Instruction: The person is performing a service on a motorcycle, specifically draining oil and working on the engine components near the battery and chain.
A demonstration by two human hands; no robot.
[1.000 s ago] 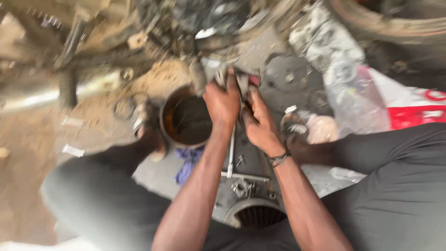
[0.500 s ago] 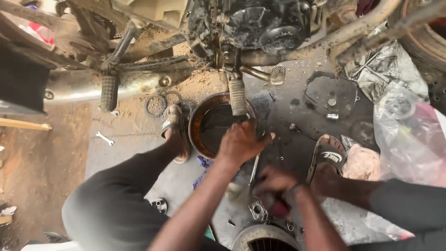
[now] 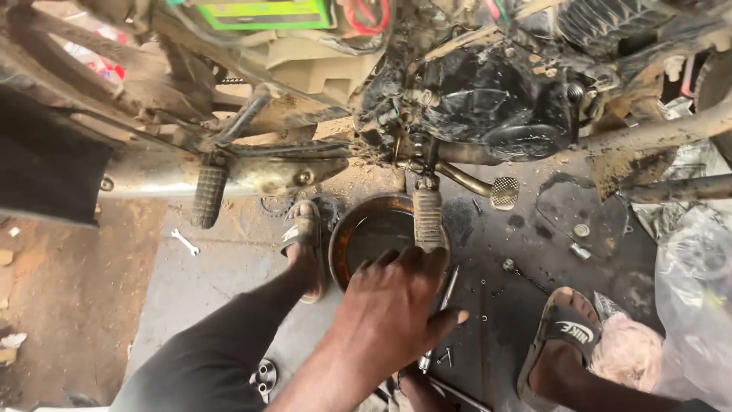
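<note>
The person squats on the floor (image 3: 229,275) beside a grimy motorcycle engine (image 3: 488,99), one sandalled foot (image 3: 305,244) planted left of a round metal pan (image 3: 374,233) and the other foot (image 3: 560,343) well off to the right, so that the knees bracket the working spot. The pan sits directly under the engine, likely placed there to catch what drips down; a dark film of liquid lies inside it, and a ribbed footpeg (image 3: 428,217) hangs over its right side.

The left hand (image 3: 393,309) reaches forward, palm down, over the near rim of the pan. Its fingers (image 3: 415,263) are loosely spread and slightly curled, the thumb stuck out to the right; they grip nothing that I can see, and seem to hover over or rest on the rim just below the footpeg. Whether they actually touch the metal I cannot tell. The right hand (image 3: 419,391) is mostly hidden beneath the left forearm at the bottom edge, and the state of its fingers cannot be told.

A long slim metal tool (image 3: 441,313) lies on the oil-darkened ground just right of the left hand, within easy reach. Small bolts (image 3: 581,230) are scattered on a dark cover plate (image 3: 579,210) further right, kept together off the dirt. A small spanner (image 3: 184,242) lies well apart on the left, and a crumpled clear plastic bag (image 3: 694,297) sits at the far right.
</note>
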